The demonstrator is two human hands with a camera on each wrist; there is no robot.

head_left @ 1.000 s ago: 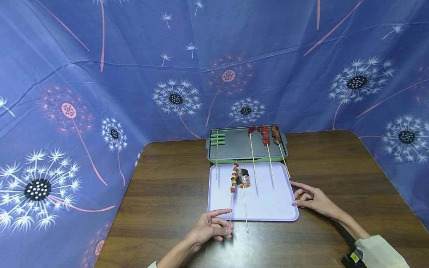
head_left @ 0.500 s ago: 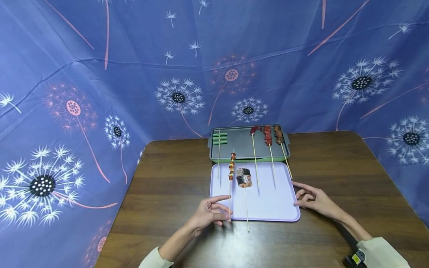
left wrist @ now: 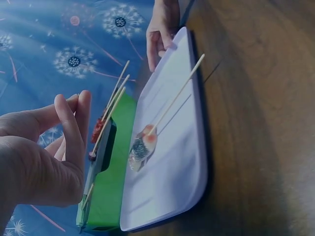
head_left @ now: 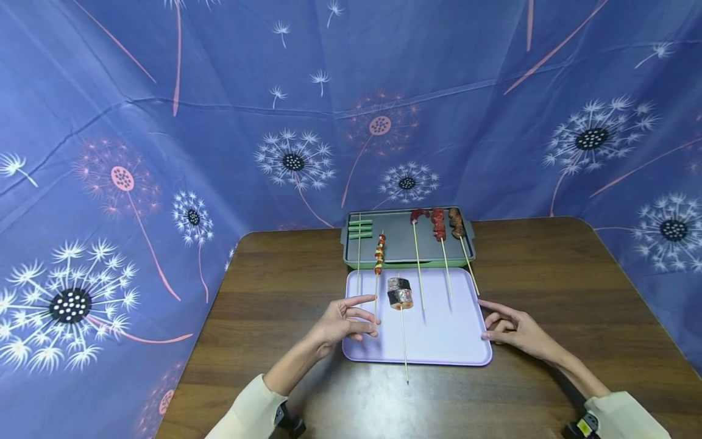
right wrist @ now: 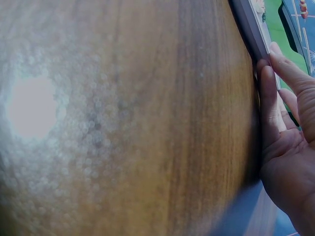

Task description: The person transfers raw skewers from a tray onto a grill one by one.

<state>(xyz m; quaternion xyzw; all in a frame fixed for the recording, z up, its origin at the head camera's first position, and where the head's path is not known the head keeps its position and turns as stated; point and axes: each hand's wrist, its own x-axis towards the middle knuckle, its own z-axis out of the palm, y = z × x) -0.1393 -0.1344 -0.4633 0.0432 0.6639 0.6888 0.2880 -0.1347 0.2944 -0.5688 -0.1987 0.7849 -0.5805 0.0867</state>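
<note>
My left hand [head_left: 347, 320] pinches the stick of a thin skewer [head_left: 379, 255] threaded with small red and yellow-green pieces. The skewer stands above the tray's left side, its loaded end over the grill's front edge. In the left wrist view the left hand [left wrist: 49, 142] shows, but the skewer cannot be made out. My right hand [head_left: 512, 329] holds the right rim of the lilac tray [head_left: 439, 341], thumb and a finger at its edge [right wrist: 251, 34] in the right wrist view. On the tray lies a fish-chunk skewer [head_left: 400, 294], stick past the front rim.
Behind the tray stands a grey-topped green grill [head_left: 392, 235]. Across it lie a green-stick skewer [head_left: 359, 229] at left and, at right, a dark red curled skewer [head_left: 419, 214], a red meat skewer [head_left: 438, 224] and a brown meat skewer [head_left: 456, 223]. Their sticks overhang the tray.
My left hand has risen from the tray's front edge and moved forward with the red and yellow-green skewer, toward the grill. The right hand stays at the tray's rim.
</note>
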